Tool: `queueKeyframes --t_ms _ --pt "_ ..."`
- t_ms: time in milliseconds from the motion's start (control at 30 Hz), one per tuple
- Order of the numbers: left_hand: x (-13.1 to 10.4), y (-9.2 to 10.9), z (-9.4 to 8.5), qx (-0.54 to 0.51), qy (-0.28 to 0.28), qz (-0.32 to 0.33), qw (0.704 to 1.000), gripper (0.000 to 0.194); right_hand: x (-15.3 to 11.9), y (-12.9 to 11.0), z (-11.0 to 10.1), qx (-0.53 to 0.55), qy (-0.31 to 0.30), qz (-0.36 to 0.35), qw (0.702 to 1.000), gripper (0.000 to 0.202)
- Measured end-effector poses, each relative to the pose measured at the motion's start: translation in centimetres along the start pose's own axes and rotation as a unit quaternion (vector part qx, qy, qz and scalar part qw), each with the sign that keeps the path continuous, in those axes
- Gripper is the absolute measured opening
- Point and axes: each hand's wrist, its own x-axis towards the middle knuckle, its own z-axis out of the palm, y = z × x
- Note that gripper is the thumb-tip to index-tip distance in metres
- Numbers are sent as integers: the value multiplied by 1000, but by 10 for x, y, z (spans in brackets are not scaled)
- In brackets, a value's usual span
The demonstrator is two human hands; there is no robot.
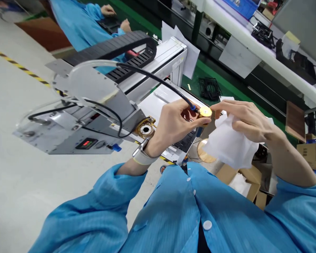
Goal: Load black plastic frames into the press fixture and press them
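Brass-coloured fitting (205, 112) is held up in mid-air over the near right end of the machine (68, 140) bed, between the two hands. Its round flat face points up toward the head camera. Black hose (173, 89) comes over from the far left, slopes down toward near right and meets the fitting's left side through a blue collar (193, 108). Fitting's long axis: can't tell, fingers cover most of the body. Hose end runs far-left to near-right.

Left hand (171, 123): closed in a pinch on the fitting, thumb on the near side, fingers on the far side. Right hand (249, 119): fingers curled on a white cloth (230, 144), which hangs slack below them; index tip at the fitting's right edge, contact unclear.

Containers: open cardboard box (253, 175) at near right, flaps spread, white sheet-like material (239, 184) inside. Second cardboard box (311, 151) farther right, contents not readable. Blue bin (239, 6) up on the far bench, can't make out what's in it.

Ring-shaped part (146, 130) on the machine head sits left of the left wrist, open face up. Co-worker's hands (107, 10) are at far left, well apart from this.
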Motion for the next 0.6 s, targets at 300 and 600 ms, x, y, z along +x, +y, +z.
queueKeyframes --t_ms 300,600 --pt "2 -13 -13 105 -3 28 994 65 15 24 -2 -42 28 45 998 45" --pt "4 -10 -16 109 -5 29 994 65 30 -1 22 128 21 -3 991 48"
